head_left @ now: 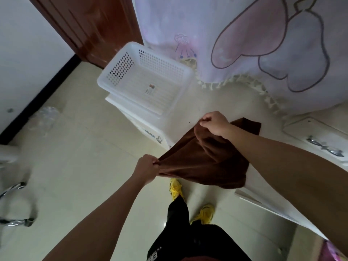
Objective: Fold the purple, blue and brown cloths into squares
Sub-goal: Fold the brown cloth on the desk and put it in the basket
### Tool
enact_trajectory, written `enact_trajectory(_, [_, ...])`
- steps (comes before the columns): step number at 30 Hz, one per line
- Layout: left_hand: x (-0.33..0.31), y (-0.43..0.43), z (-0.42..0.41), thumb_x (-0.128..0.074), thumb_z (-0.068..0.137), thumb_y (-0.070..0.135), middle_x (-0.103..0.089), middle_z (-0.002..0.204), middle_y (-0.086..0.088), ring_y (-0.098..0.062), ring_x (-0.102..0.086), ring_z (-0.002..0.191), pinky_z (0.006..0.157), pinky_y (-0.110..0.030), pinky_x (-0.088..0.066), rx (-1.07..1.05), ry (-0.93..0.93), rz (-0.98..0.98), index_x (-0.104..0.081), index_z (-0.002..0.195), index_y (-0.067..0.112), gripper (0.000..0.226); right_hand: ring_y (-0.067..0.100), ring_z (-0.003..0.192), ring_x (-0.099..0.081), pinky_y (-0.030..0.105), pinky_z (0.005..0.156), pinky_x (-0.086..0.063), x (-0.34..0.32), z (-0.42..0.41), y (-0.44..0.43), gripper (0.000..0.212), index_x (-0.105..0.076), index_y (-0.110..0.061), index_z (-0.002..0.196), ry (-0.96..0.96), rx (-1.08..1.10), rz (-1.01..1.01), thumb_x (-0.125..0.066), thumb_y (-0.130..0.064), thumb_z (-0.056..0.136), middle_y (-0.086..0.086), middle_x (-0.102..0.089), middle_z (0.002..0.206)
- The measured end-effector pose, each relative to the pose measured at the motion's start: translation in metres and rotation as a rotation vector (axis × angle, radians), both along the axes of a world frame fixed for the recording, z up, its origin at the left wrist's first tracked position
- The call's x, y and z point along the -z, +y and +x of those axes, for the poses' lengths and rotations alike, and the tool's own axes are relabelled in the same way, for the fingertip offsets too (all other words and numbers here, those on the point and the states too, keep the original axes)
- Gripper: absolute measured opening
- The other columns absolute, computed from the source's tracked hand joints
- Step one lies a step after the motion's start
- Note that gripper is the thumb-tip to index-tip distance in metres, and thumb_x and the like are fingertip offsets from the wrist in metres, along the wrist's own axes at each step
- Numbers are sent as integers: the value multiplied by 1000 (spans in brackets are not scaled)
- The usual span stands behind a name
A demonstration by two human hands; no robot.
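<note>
Legs in black trousers (180,219) and 2 yellow shoes (204,213) stand on the pale tiled floor (84,157) at the bottom of the view, beside the near edge of a white cabinet top (263,200).

Just above the shoes, the left hand (146,169) is closed in a fist, its fingers pinched tight on one gathered corner of the brown cloth (203,162). That corner is out past the cabinet top's left edge, over the floor. From there the cloth stretches up and to the right in taut folds, and its lower part sags in a loose curve over the cabinet top's near-left corner; I cannot tell whether it touches the surface there.

Farther on, the right hand (214,124) is also closed, thumb and fingers gripping the cloth's upper edge and lifting it into a bunched peak above the cabinet top. A flat part of the cloth shows behind this hand, toward the right. Only the brown cloth is visible; both bare forearms reach in from the bottom and the right.

Beyond the hands, a white plastic basket (120,72) with perforated walls sits on a low white stand at the cabinet top's far-left side, with a small sticker on its base. To its right a pale sheer curtain (244,34) with a pink and lilac cartoon print and a tasselled hem hangs over the far edge. A dark wooden door frame (90,25) rises at the far left.
</note>
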State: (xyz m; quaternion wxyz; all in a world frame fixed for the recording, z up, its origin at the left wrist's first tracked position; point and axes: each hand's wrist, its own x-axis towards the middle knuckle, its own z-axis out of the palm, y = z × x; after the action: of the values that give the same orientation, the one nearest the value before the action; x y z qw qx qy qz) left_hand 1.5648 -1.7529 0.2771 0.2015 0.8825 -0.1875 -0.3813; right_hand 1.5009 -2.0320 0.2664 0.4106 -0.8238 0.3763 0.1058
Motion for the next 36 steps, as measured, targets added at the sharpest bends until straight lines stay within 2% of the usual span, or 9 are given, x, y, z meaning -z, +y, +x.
enact_trajectory(4, [11, 6, 3, -54, 76, 0, -72, 91, -13, -26, -65, 88, 68, -24, -46, -25, -2, -6, -76, 90, 5, 27, 28, 109, -54, 40, 98, -48, 24, 20, 1, 24, -67, -19, 108, 223, -84, -237, -63, -34, 89, 8, -49, 122])
enact_trajectory(7, [14, 9, 6, -55, 76, 1, -72, 88, -12, -25, -65, 86, 65, -22, -40, -4, 19, 2, -77, 87, 5, 24, 26, 101, -61, 36, 94, -50, 30, 27, 6, 24, -68, -13, 106, 247, -102, -228, -65, -28, 87, 8, -59, 118])
enact_trajectory(11, [14, 14, 10, -53, 76, 0, -61, 73, -8, -22, -57, 72, 54, -21, -37, 68, 65, 59, -74, 78, 3, 21, 21, 99, -64, 25, 88, -45, 21, 23, 5, 10, -74, -13, 91, 111, 66, -24, -71, -17, 82, 3, -71, 102])
enact_trajectory(14, [11, 15, 12, -53, 75, 1, -40, 56, 0, -17, -39, 57, 48, -23, -27, 138, 65, 95, -65, 63, 4, 17, 15, 79, -61, 23, 72, -44, -7, 11, -13, 5, -73, -14, 84, -17, 255, 175, -75, -15, 79, 3, -67, 83])
enact_trajectory(16, [5, 10, 15, -55, 74, 5, -31, 53, 0, -16, -30, 53, 49, -25, -23, 171, 65, 77, -51, 49, 12, 27, 12, 63, -54, 22, 57, -40, -33, -3, -30, 8, -72, -13, 84, -46, 320, 293, -76, -15, 78, 1, -59, 70])
enact_trajectory(19, [-6, -3, 15, -61, 73, 11, -22, 41, 5, -12, -22, 47, 48, -25, -19, 199, 64, 23, -30, 36, 17, 49, 11, 53, -48, 23, 54, -39, -71, -23, -51, 9, -68, -14, 77, -111, 347, 413, -77, -14, 77, 1, -52, 60])
enact_trajectory(25, [-30, -27, 16, -58, 66, 30, -41, 50, 0, -13, -39, 51, 51, -27, -27, 298, -25, -5, -49, 46, 11, 29, 12, 66, -54, 23, 62, -44, -127, -77, -79, 20, -58, -18, 68, -295, 402, 422, -71, -8, 79, 3, -58, 72])
enact_trajectory(30, [-66, -34, 24, -62, 77, 22, -45, 51, -4, -16, -43, 54, 52, -26, -28, 249, -182, -94, -45, 48, 11, 35, 15, 77, -59, 28, 72, -46, -156, -129, -96, 24, -59, -20, 63, -403, 487, 304, -71, -5, 78, 2, -64, 77])
enact_trajectory(36, [-124, -53, 35, -74, 79, 16, -68, 71, -8, -3, -57, 60, 56, -8, -37, 74, -315, -383, -73, 74, 4, 13, 14, 70, -56, 25, 66, -46, -182, -168, -96, 25, -59, -19, 63, -483, 559, 160, -71, -4, 78, 3, -61, 71])
